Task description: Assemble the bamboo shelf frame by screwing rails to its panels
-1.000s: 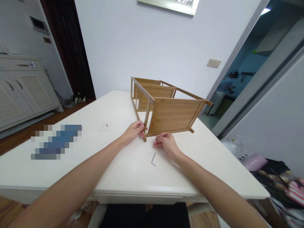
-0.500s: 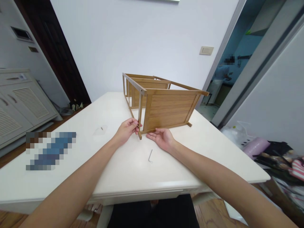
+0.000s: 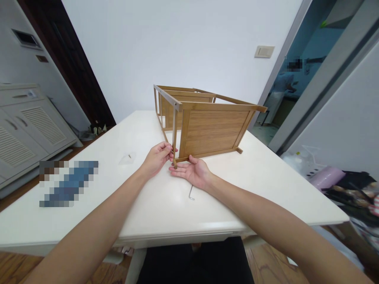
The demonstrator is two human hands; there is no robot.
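Note:
A brown wooden rack (image 3: 217, 130) with slatted sides and panel shelves lies on its side on the white table (image 3: 154, 221). At its near left corner, my left hand (image 3: 160, 157) is closed in a pinch beside the upright bar; whatever small thing is between the fingertips is too small to name. Palm up, my right hand (image 3: 195, 172) lies under that same corner, fingers stretched out and thumb against the lower rail. An L-shaped hex key (image 3: 191, 194) rests on the table just below the right hand, its upper end partly covered.
To the left, a small clear plastic bag (image 3: 127, 158) has a screw (image 3: 129, 156) on it. A blurred-out blue item (image 3: 71, 183) lies farther left on the table. Beyond the doorway at right stands a person (image 3: 282, 88). Bags and clutter (image 3: 328, 179) are beside the table's right edge.
My right hand has slid left along the lower rail to the corner, now partly covering the hex key. The left hand keeps its pinch at the corner. The view has shifted slightly.

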